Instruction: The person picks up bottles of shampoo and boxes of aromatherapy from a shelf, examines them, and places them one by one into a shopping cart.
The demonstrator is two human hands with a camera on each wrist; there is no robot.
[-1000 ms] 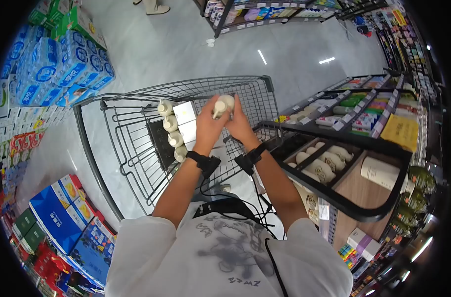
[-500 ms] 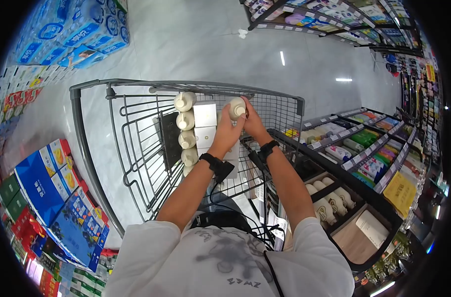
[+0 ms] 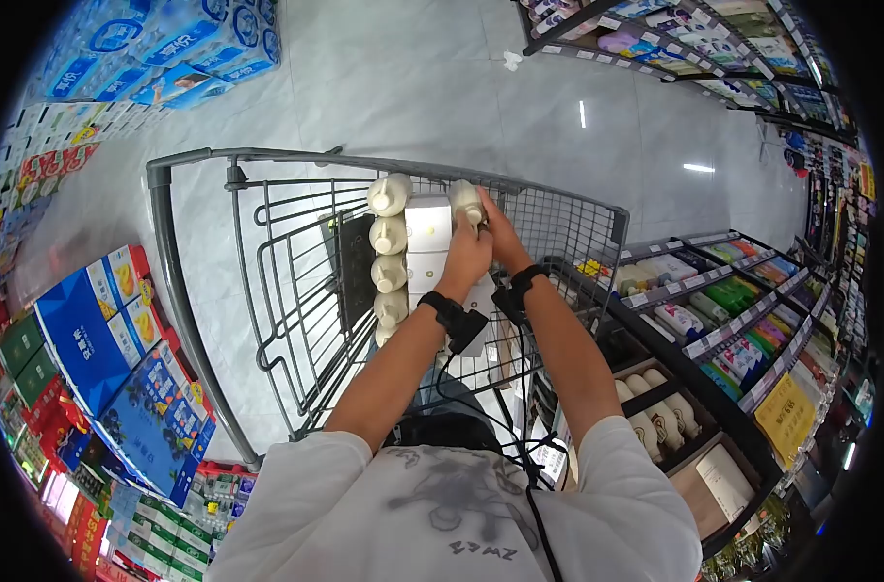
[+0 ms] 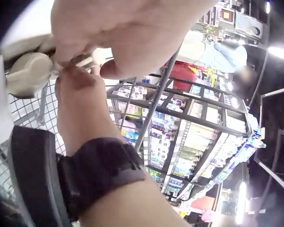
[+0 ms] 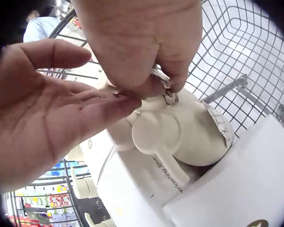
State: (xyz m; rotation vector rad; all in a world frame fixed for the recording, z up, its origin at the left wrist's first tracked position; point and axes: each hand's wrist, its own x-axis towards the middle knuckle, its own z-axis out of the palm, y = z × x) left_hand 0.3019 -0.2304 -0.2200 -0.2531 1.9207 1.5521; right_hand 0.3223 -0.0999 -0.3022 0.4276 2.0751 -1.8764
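Observation:
A cream pump bottle (image 3: pixel 466 197) leans among white boxes (image 3: pixel 429 228) in the shopping cart; its pump head (image 5: pixel 155 133) shows in the right wrist view. My right hand (image 3: pixel 503 240) lies along its right side. In the right wrist view the right hand's thumb and finger pinch a small shiny piece at the bottle's shoulder. My left hand (image 3: pixel 469 250) reaches in from the other side. Its fingers (image 5: pixel 92 113) are straight, tips meeting the right fingers, thumb apart. A row of similar pump bottles (image 3: pixel 390 235) stands left of the boxes.
The cart's grey wire frame (image 3: pixel 195 291) surrounds the goods. A shelf with more bottles (image 3: pixel 660 417) borders it on the right, and blue packs (image 3: pixel 165 48) stack up at the far left. Blue cartons (image 3: pixel 122 359) stand at the left. Cables (image 3: pixel 529 466) hang from the wrists.
The bottle has come down and left from above the cart's middle to beside the boxes, both hands going with it. The view has swung, so the cart appears further right.

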